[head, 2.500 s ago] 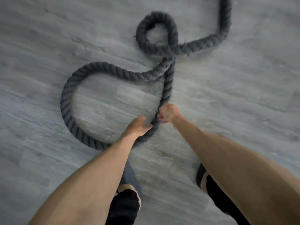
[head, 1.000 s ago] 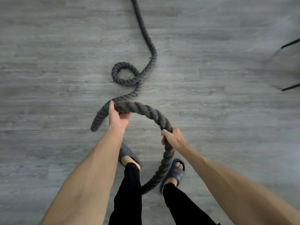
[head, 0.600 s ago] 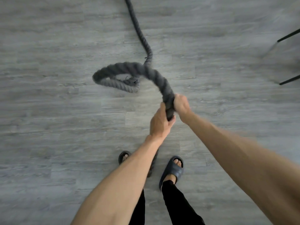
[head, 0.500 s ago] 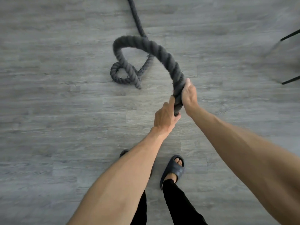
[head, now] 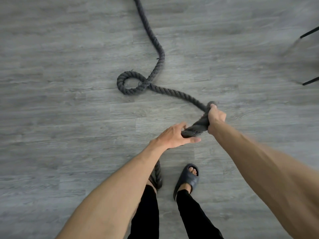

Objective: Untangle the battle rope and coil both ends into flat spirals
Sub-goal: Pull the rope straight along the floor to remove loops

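Observation:
A thick dark grey battle rope runs from the top edge down the grey wood floor, forms one small closed loop, then rises to my hands. My right hand grips the rope from above. My left hand holds it just below, fingers and thumb curled round it. Beyond my left hand the rope drops behind my left forearm and shows again by my left foot.
My two feet in dark slippers stand on the floor below my hands. Two thin black furniture legs reach in at the right edge.
The raised arc of rope has come down; only a small loop lies on the floor. Both hands have moved right and lower, still holding the rope.

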`<act>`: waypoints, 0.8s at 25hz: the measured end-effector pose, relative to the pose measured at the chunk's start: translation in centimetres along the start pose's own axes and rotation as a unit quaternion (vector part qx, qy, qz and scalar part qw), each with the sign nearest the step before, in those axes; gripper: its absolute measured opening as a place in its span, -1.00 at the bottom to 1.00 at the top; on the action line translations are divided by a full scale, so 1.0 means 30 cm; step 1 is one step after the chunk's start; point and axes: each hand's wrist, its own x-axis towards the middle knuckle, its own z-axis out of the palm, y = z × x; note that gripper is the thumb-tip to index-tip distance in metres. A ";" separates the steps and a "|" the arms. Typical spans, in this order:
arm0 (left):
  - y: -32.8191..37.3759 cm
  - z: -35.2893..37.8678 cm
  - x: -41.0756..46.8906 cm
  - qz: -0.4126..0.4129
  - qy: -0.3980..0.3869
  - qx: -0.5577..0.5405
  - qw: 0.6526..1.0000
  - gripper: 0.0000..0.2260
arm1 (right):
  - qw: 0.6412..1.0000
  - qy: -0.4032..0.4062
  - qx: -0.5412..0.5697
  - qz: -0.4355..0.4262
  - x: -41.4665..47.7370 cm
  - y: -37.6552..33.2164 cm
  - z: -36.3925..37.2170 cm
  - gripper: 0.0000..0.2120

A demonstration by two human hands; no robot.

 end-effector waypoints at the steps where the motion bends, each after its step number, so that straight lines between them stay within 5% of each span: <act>1: -0.004 0.009 -0.008 -0.039 -0.052 -0.034 0.997 -0.39 | 0.997 -0.046 0.049 0.030 -0.004 0.025 -0.018 -0.64; 3: -0.008 0.035 -0.031 -0.107 -0.205 -0.150 0.961 -0.16 | 0.979 -0.161 0.082 0.094 -0.012 0.061 -0.049 -0.70; 5: -0.027 0.030 -0.018 -0.174 -0.240 -0.410 0.862 -0.04 | 0.942 -0.291 0.046 0.158 -0.014 0.083 -0.091 -0.64; 8: -0.077 -0.003 0.050 -0.284 -0.052 -0.642 0.710 -0.15 | 0.858 -0.452 -0.019 0.242 -0.024 0.116 -0.143 -0.61; 11: -0.105 0.024 0.074 -0.285 0.025 -0.778 0.560 -0.24 | 0.785 -0.542 -0.057 0.294 -0.069 0.182 -0.147 -0.55; 12: -0.116 0.041 0.054 -0.291 0.068 -0.814 0.498 -0.30 | 0.772 -0.556 -0.070 0.299 -0.081 0.206 -0.147 -0.53; 14: -0.136 0.064 0.022 -0.312 0.153 -0.831 0.435 -0.59 | 0.761 -0.567 -0.140 0.284 -0.087 0.230 -0.146 -0.49; 15: -0.139 0.070 0.008 -0.323 0.193 -0.818 0.435 -0.70 | 0.762 -0.556 -0.202 0.263 -0.085 0.231 -0.141 -0.47; 17: -0.119 0.078 0.002 -0.361 0.313 -0.710 0.518 -0.78 | 0.792 -0.471 -0.353 0.164 -0.084 0.223 -0.124 -0.50; 19: -0.069 0.065 0.021 -0.333 0.450 -0.478 0.677 -0.65 | 0.846 -0.321 -0.426 0.004 -0.107 0.197 -0.076 -0.55; 20: -0.039 0.053 0.034 -0.260 0.484 -0.361 0.754 -0.63 | 0.886 -0.269 -0.373 -0.057 -0.128 0.171 -0.035 -0.55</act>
